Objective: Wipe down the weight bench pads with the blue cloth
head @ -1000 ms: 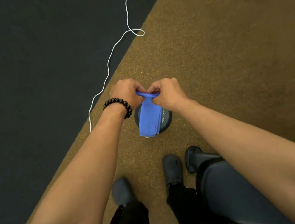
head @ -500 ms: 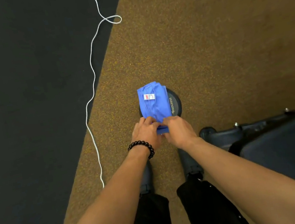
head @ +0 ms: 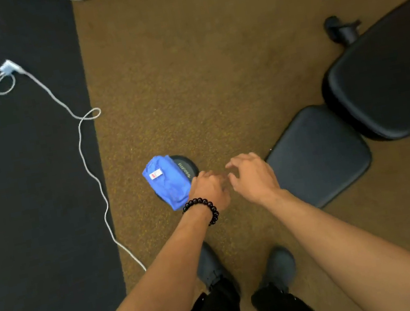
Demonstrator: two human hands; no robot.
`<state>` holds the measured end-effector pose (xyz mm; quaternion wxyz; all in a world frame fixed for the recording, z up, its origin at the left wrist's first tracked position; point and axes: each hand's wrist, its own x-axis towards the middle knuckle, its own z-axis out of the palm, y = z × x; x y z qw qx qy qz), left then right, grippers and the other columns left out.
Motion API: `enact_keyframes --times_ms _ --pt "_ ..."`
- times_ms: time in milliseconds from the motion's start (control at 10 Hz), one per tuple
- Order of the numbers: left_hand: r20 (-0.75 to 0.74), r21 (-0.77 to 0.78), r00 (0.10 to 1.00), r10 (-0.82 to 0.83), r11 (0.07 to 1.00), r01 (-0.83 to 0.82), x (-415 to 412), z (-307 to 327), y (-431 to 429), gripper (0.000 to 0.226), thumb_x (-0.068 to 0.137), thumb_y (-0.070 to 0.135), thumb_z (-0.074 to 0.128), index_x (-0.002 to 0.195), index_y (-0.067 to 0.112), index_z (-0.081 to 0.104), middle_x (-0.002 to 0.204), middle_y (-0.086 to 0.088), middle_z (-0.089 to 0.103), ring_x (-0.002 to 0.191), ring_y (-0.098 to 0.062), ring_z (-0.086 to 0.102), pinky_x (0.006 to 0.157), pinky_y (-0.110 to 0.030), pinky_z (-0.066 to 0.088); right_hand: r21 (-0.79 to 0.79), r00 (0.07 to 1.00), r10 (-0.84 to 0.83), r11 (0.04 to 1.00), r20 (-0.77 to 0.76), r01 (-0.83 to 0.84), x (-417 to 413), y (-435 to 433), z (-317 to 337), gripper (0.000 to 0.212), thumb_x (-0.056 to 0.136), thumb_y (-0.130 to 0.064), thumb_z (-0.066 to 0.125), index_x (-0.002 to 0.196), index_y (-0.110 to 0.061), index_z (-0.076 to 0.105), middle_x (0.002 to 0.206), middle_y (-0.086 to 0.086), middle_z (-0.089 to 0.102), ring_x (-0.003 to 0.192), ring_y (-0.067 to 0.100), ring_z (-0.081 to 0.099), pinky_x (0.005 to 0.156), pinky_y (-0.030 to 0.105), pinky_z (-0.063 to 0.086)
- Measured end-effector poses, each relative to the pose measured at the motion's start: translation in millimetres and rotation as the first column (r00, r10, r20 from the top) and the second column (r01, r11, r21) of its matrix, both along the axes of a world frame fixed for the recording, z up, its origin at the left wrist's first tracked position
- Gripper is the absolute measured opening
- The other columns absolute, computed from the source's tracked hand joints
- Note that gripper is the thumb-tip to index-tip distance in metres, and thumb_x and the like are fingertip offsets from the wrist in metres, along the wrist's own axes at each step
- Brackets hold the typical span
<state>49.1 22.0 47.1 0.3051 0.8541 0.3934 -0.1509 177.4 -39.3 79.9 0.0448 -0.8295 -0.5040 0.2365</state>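
Blue cloth point(head: 169, 182) is lying folded on a black weight plate point(head: 187, 164), near the bench pads point(head: 318, 154). Left hand point(head: 208, 190) is hovering at its edge, right hand point(head: 252, 174) beside it, both with fingers loosely curled, grasping nothing.

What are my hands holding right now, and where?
Nothing: left hand and right hand are open; the blue cloth lies on the dark disc.
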Motion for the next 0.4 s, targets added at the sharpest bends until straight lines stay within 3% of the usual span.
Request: enact_keyframes --times_ms 100,200,400 --pt "0.008 0.025 0.98 -0.2 0.98 0.2 53 35 -25 0.036 0.092 0.036 0.046 0.119 0.03 0.069 0.123 0.003 0.068 0.121 -0.024 0.057 0.101 -0.041 0.042 0.038 0.985 -0.168 0.985 0.028 0.167 41 -39 29 0.025 0.095 -0.026 0.06 0.116 -0.025 0.073 0.122 -0.005 0.069 0.117 0.019 0.055 0.095 0.031 0.047" --pt "0.04 0.026 0.955 -0.295 0.955 0.294 104 57 -57 0.04 0.094 0.036 0.05 0.132 0.033 0.062 0.136 0.004 0.063 0.13 -0.024 0.052 0.107 -0.043 0.037 0.0 0.945 -0.325 0.946 0.03 0.325 81 -87 48 0.024 0.095 -0.029 0.06 0.115 -0.026 0.073 0.119 -0.004 0.069 0.117 0.02 0.055 0.096 0.033 0.047" --pt "-0.052 0.035 0.871 -0.489 0.87 0.491 172 87 -138 0.057 0.096 0.042 0.051 0.152 0.03 0.045 0.158 0.004 0.045 0.146 -0.019 0.038 0.12 -0.043 0.028 -0.112 0.875 -0.485 0.868 0.014 0.483 137 -199 73 0.035 0.094 -0.037 0.062 0.127 -0.025 0.067 0.131 0.001 0.064 0.129 0.024 0.05 0.104 0.032 0.042"
